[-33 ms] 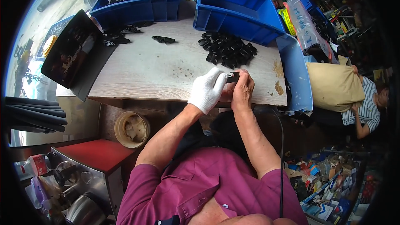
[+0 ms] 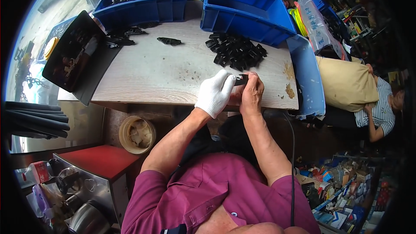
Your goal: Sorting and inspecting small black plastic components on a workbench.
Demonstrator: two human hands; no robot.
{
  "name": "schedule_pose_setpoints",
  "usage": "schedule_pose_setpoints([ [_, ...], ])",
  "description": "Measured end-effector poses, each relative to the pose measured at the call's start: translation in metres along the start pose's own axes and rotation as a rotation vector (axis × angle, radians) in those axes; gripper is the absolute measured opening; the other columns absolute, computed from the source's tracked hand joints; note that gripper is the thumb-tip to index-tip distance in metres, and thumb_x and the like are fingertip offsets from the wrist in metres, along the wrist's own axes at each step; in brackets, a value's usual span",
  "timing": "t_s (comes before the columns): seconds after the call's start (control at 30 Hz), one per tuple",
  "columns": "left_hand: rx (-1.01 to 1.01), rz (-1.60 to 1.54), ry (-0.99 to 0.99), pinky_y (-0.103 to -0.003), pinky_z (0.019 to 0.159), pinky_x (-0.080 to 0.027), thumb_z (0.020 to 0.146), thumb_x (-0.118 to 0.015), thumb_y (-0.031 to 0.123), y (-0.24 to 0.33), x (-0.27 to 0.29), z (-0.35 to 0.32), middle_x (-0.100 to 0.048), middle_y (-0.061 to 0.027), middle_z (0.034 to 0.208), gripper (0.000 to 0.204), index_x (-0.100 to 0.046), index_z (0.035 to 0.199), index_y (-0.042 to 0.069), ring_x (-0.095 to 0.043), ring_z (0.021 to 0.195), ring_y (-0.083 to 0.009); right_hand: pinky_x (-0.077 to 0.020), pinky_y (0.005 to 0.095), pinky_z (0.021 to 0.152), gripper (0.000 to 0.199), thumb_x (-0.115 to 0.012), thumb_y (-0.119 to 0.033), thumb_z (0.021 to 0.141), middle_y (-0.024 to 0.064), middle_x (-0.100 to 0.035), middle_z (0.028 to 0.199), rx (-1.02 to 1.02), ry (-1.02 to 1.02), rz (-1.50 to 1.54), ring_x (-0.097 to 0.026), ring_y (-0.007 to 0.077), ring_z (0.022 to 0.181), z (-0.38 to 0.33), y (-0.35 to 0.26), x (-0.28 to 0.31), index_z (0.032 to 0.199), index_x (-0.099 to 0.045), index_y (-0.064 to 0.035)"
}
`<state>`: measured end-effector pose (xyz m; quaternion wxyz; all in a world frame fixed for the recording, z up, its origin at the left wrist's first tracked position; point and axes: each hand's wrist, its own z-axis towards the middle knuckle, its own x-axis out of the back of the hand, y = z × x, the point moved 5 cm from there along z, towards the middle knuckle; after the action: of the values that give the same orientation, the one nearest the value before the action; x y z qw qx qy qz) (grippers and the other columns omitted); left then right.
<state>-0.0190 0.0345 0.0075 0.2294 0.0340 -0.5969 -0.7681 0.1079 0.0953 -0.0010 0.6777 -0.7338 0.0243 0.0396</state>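
Note:
My left hand (image 2: 215, 93), in a white knit glove, and my bare right hand (image 2: 252, 91) meet at the near edge of a pale wooden table (image 2: 151, 73). Together they pinch a small black plastic part (image 2: 241, 79) between the fingertips. Just beyond the hands lies a heap of several similar black parts (image 2: 236, 52). One lone black part (image 2: 169, 41) sits farther left on the tabletop.
Two blue bins stand at the back: the left bin (image 2: 143, 11) holds black parts, the right bin (image 2: 255, 26) looks bare. A dark tray (image 2: 71, 56) leans off the left edge. A third blue bin (image 2: 307, 78) hangs at the right, near a seated person (image 2: 381, 108). A round bucket (image 2: 136, 134) sits below.

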Motion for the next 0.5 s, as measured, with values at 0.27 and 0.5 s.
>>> schedule_pose_setpoints([
  [0.27,-0.094,0.075,0.209,-0.05,0.067,-0.05,0.1,-0.051,0.022,0.012,-0.025,0.003,-0.066,-0.024,0.083,0.019,-0.058,0.109,0.008,-0.064,0.077,-0.0465,-0.036,0.0339,0.055,0.022,-0.046,-0.01,0.095,0.0113,-0.039,0.065,0.572,-0.069,-0.418,-0.036,0.0161,0.058,0.002,-0.007,0.007,0.076,-0.045,0.0021],
  [0.5,0.062,-0.066,0.053,-0.048,0.074,-0.052,0.101,-0.05,0.028,0.018,-0.024,0.0,-0.067,-0.0251,0.09,0.03,-0.055,0.12,0.005,-0.066,0.084,-0.0446,-0.0296,0.0276,0.053,0.031,-0.05,-0.019,0.098,-0.0034,-0.034,0.067,0.308,-0.108,-0.158,-0.03,0.0071,0.061,0.0,-0.007,0.012,0.07,-0.043,-0.0058],
])
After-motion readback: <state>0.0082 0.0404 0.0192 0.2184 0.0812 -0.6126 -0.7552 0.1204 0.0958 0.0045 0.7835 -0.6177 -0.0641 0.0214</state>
